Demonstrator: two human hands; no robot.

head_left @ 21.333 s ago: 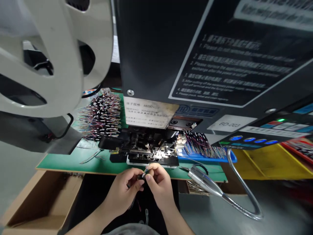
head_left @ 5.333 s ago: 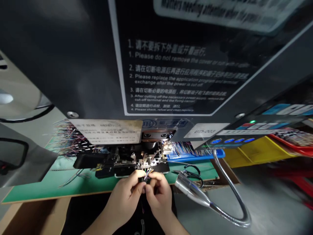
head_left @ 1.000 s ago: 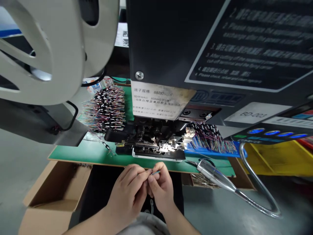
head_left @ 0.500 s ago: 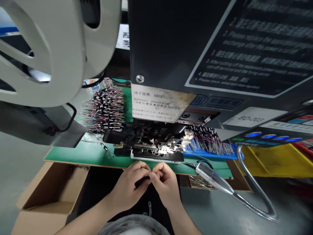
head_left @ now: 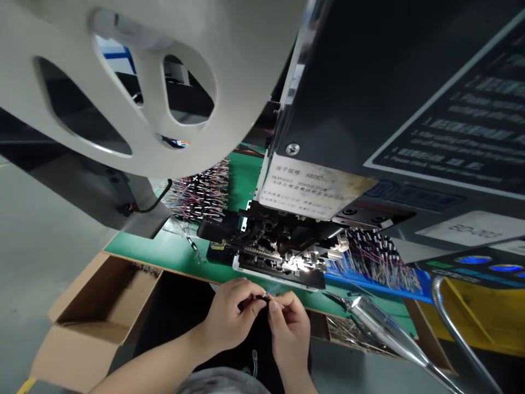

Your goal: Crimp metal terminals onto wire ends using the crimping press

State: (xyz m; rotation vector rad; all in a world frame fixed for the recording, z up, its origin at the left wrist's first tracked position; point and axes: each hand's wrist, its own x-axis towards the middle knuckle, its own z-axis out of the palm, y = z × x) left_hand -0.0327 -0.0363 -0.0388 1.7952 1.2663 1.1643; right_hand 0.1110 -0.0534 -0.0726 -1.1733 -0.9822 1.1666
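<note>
My left hand is closed in a pinch on a thin dark cable, whose fine coloured wires fan out at its end. Thumb and finger of my right hand pinch at those wires, just to the right of the left fingertips. Both hands are in front of the green table's edge, below the brightly lit working point of a terminal crimping machine. The fingers partly hide the cable, so I cannot tell how many wires the right hand grips.
A big pale reel hangs upper left. Cable bundles lie on the green table, others in a blue tray. A metal gooseneck lamp juts in at right. An open cardboard box stands lower left, a yellow bin right.
The camera view has shifted, so the machine and table appear farther right and lower. Coloured wires now show spread between my fingertips; the hands still work close together.
</note>
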